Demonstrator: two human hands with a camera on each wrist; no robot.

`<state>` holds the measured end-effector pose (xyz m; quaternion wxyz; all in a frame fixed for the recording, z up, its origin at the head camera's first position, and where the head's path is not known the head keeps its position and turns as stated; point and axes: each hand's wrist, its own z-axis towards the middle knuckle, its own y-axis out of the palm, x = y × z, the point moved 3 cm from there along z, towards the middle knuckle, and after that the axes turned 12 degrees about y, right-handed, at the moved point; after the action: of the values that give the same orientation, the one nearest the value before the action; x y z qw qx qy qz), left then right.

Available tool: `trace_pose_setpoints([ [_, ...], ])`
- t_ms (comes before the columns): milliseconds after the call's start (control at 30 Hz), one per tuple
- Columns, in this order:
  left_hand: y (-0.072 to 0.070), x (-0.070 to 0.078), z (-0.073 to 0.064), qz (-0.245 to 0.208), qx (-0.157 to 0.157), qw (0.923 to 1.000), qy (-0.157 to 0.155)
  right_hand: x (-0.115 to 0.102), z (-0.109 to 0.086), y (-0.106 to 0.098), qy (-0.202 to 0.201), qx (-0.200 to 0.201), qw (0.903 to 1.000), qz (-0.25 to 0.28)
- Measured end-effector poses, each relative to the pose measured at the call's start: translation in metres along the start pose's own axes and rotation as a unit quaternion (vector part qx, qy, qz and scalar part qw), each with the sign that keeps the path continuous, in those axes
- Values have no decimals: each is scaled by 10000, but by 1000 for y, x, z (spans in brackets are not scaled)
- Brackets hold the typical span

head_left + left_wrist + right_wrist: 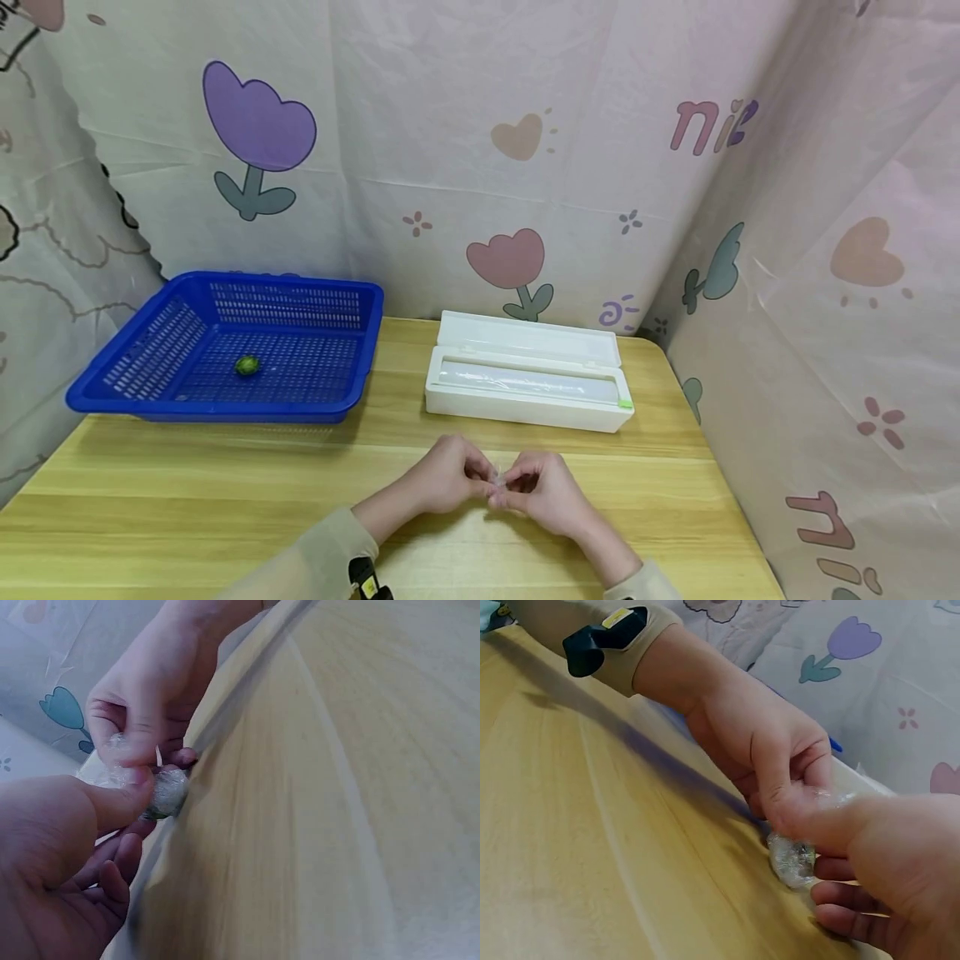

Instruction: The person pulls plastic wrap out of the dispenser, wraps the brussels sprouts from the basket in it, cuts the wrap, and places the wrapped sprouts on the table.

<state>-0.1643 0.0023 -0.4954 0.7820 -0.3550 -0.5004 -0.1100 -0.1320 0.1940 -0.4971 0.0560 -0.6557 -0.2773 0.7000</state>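
A small round thing [168, 795] wrapped in clear cling film, with some dark green showing through, is between my two hands over the table's front middle. My left hand [448, 477] pinches the gathered film [499, 478] between thumb and fingers. From the other side, my right hand [551, 497] pinches the same bunched film, thumb close to the left thumb. In the right wrist view the wrapped ball [790, 862] hangs just below both thumbs, close over the wooden table [630, 847]. Fingers hide part of the film in every view.
A blue plastic basket [225, 407] stands at the back left with a small green ball [247, 365] inside. Behind my hands is a white cling film box [517, 410], its lid [528, 337] raised and a film roll [525, 382] inside. Printed curtains [420, 100] hang behind and beside the table.
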Motion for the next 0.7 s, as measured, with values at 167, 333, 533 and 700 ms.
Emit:
trace_pose_setpoints([
  [167,2,0,-2,54,160,9999,0,-1,-1,1,59,2,9998,180],
  [333,4,0,-2,27,313,9995,-37,-2,0,1,464,74,9976,508],
  [533,4,3,-4,-160,294,9994,131,-2,1,1,851,-204,9961,112],
  [700,1,3,-6,-33,-28,9993,376,0,1,3,806,-299,9962,-145],
])
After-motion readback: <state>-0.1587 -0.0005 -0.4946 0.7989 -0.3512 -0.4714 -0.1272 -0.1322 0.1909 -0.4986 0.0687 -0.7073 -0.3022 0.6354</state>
